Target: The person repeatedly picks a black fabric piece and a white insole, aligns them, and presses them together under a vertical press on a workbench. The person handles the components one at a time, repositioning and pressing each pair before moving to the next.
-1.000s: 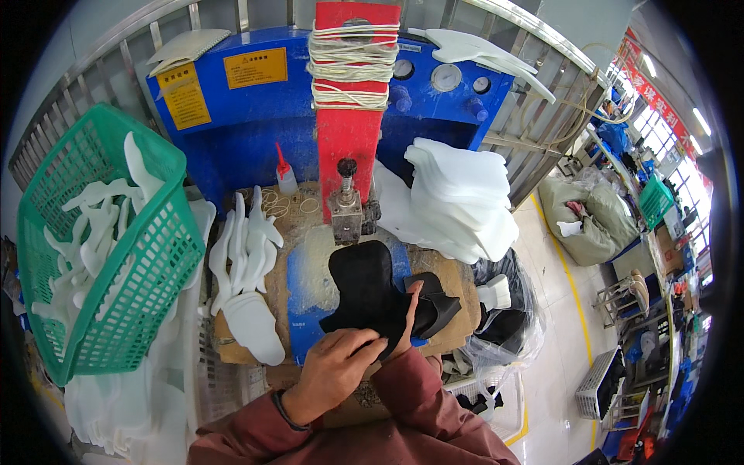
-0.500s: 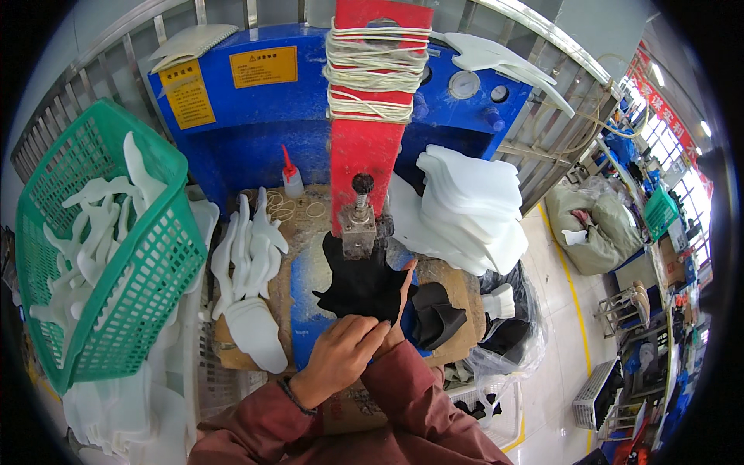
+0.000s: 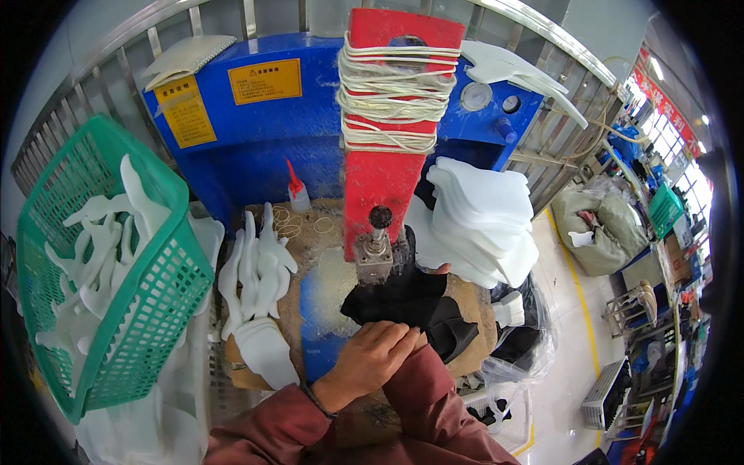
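A black cloth piece (image 3: 399,301) lies under the metal head (image 3: 374,260) at the lower end of a red machine arm (image 3: 385,182). My left hand (image 3: 366,363) is closed on the near edge of the cloth, fingers pressed together. Most of my right hand (image 3: 420,341) is hidden beneath my left hand and the cloth. One of its fingertips shows at the cloth's far right edge, so it holds the cloth from below. Another black piece (image 3: 451,332) rests just right of my hands on the worktop.
White curved pieces (image 3: 256,263) lie left on the board, near a red-tipped bottle (image 3: 297,194). A stack of white sheets (image 3: 484,221) stands right. A green basket (image 3: 147,325) of white pieces is far left. A plastic bag (image 3: 535,333) hangs beside the worktop's right edge.
The black cloth has turned and shifted under the metal head, spreading more to the right. Both hands moved with it. Less of my right hand's finger shows now; the whole view shifted slightly.
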A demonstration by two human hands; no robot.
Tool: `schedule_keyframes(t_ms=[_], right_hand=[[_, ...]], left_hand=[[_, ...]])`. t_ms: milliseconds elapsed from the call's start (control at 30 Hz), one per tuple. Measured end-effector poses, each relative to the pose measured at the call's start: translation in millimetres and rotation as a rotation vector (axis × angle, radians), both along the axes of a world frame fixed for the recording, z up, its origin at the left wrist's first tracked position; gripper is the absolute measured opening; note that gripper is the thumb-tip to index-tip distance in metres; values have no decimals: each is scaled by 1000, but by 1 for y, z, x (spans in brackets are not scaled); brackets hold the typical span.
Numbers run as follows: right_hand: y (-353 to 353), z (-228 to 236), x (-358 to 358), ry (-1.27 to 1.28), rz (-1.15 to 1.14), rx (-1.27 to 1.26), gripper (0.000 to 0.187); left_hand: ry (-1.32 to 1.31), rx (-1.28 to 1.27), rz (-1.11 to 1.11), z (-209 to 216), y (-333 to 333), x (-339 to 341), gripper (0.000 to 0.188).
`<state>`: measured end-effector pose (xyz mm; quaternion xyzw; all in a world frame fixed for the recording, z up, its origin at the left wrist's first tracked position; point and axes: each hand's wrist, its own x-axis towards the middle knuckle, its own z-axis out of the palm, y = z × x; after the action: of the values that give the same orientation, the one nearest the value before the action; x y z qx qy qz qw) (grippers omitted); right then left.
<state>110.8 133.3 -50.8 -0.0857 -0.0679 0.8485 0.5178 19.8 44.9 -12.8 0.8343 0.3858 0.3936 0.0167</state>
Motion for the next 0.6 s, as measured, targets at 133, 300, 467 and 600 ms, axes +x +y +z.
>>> schedule_keyframes(t_ms=[133,300,467,600], right_hand=[[4,1,0,6,8,18,92],[7,-1,-3,24,44,33,92],[11,-2,-13,80,64,23,94],[3,-4,-21,27,40,-32,89]], left_hand=[[-28,-8,30,0,2,-5,30],[-6,-63,72,2,-4,-16,36],[-3,-88,124,3,-13,-20,33],[0,-122,181,1,-21,-24,32]])
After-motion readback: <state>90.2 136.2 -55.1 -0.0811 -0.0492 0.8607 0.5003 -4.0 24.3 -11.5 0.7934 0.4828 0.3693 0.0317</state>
